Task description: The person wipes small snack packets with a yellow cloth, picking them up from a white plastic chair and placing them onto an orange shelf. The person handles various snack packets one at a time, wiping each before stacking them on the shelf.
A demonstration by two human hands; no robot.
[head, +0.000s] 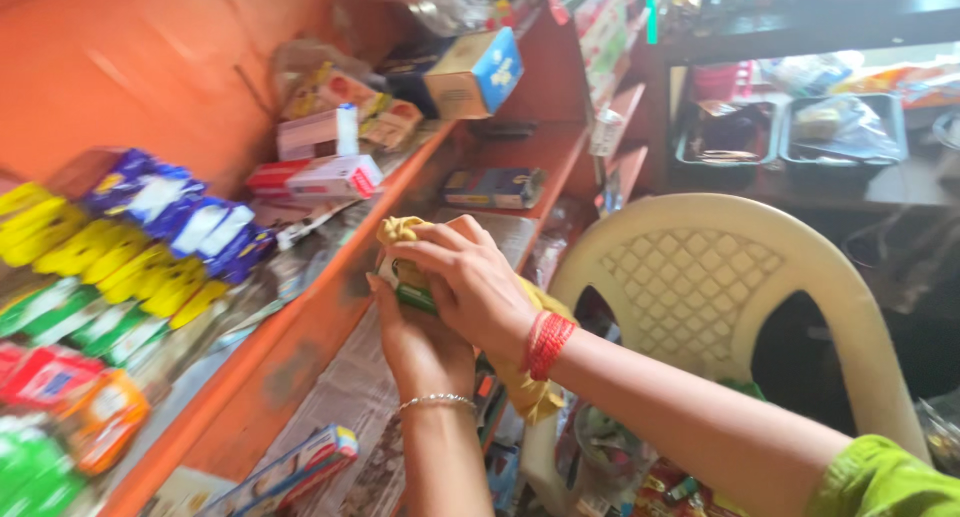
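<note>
Both hands clasping yellow cloth, green packet mostly hidden

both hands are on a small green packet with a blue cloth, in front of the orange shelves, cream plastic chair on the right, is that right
Not quite: the cloth is yellow, not blue, as the head view shows. The rest holds: the left hand and right hand are both on the small green packet, in front of the orange shelves, with the cream plastic chair on the right.

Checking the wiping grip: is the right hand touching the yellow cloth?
Touching. The head view shows the right hand pressed onto the yellow cloth, fingers over it.
</note>
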